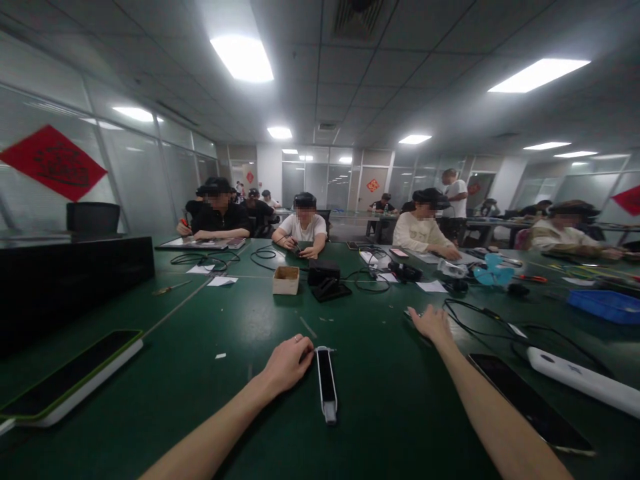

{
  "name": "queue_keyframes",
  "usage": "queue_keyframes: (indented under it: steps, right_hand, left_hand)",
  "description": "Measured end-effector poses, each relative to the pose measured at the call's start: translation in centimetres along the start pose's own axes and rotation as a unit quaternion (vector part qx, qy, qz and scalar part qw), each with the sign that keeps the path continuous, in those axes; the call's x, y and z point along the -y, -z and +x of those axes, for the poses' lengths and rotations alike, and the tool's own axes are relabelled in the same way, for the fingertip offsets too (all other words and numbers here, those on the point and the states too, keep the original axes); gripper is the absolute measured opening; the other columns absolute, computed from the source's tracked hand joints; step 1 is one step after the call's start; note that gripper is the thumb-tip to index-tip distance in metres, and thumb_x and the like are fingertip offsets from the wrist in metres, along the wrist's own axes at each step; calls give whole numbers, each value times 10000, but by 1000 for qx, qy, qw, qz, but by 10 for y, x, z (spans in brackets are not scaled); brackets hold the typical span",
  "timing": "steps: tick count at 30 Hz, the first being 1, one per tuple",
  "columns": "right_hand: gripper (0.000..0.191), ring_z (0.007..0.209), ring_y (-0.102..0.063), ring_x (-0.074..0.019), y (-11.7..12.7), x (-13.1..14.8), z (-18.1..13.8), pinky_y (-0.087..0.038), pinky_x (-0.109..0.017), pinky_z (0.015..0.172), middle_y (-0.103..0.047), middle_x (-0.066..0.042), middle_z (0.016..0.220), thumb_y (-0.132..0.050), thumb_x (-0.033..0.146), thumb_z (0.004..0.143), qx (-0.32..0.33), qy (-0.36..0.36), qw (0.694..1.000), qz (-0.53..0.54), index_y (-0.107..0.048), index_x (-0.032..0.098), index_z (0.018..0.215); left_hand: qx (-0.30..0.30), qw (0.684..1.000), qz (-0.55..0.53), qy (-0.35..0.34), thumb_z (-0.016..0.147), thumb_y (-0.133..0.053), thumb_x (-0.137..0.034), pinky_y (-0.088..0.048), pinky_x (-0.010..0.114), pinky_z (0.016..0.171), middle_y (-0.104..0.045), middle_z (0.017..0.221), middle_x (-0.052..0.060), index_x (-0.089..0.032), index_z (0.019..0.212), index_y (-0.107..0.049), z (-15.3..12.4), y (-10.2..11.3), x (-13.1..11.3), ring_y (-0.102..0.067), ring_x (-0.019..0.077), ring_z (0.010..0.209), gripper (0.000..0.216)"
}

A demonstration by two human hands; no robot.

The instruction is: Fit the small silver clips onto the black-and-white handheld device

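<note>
My left hand (289, 363) rests on the green table with its fingers curled in, a ring on one of them. What lies under these fingers, if anything, is hidden. Just right of it lies a narrow device (327, 380) with a white frame and a black face; I cannot tell whether the fingertips touch it. Farther out to the right, my right hand (433, 325) is closed over a small dark object (411, 317), most of which the palm and fingers cover.
Ahead stand a small cardboard box (285, 281) and a black stand (330, 290). A dark phone (525, 397) and a white bar-shaped device (585, 380) flank my right forearm. Cables, a blue fan (493, 270) and a blue tray (607, 305) lie right. Several people sit opposite.
</note>
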State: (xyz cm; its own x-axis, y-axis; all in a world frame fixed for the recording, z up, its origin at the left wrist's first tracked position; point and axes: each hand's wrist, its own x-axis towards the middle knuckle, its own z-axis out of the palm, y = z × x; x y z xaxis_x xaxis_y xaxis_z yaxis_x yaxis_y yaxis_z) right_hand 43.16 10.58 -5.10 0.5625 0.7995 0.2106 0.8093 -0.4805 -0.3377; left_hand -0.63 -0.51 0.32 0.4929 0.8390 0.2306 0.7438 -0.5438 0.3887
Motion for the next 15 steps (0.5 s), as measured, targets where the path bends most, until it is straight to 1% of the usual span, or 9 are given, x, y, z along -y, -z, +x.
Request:
queue_keyframes:
  steps: [4,6,9,12,15]
  right_hand:
    - [848,1308,-249,-385,-3,0,8,-218,-470,1037,-328,-280,1375,-282,674,797,24,0,1000,-1,-357,21,1332]
    - [851,1293,-281,-385,-3,0,11,-238,-471,1027,-341,-275,1370,-268,674,803,33,7,999,-7,-345,24,1348]
    - [832,1283,-319,-364,-3,2,13,-270,-449,1019,-365,-253,1370,-270,653,820,44,31,998,-16,-329,32,1370]
    - [811,1287,-335,-336,-2,5,14,-265,-426,1037,-382,-239,1375,-301,623,829,53,57,997,-26,-333,23,1373]
    - [794,1291,-341,-327,-1,9,15,-267,-420,1045,-378,-238,1385,-300,599,843,61,77,995,-35,-341,3,1367]
  left_hand:
    - [3,1000,8,4,887,-430,-251,-443,273,714,-580,931,35,-202,938,-571,1,0,-1,-556,165,807,157]
    - [4,1000,4,2,888,-429,-254,-443,272,709,-579,924,35,-199,933,-574,1,0,-1,-554,165,804,161]
    - [4,1000,1,1,884,-434,-258,-439,270,700,-579,925,31,-202,931,-577,1,-1,-1,-554,164,802,160]
    - [-1,1000,6,3,880,-439,-264,-431,272,699,-581,919,32,-205,926,-579,0,-1,-1,-556,168,803,158]
    - [0,1000,0,4,878,-445,-272,-428,270,690,-581,925,32,-206,925,-581,-1,0,-2,-557,170,807,158]
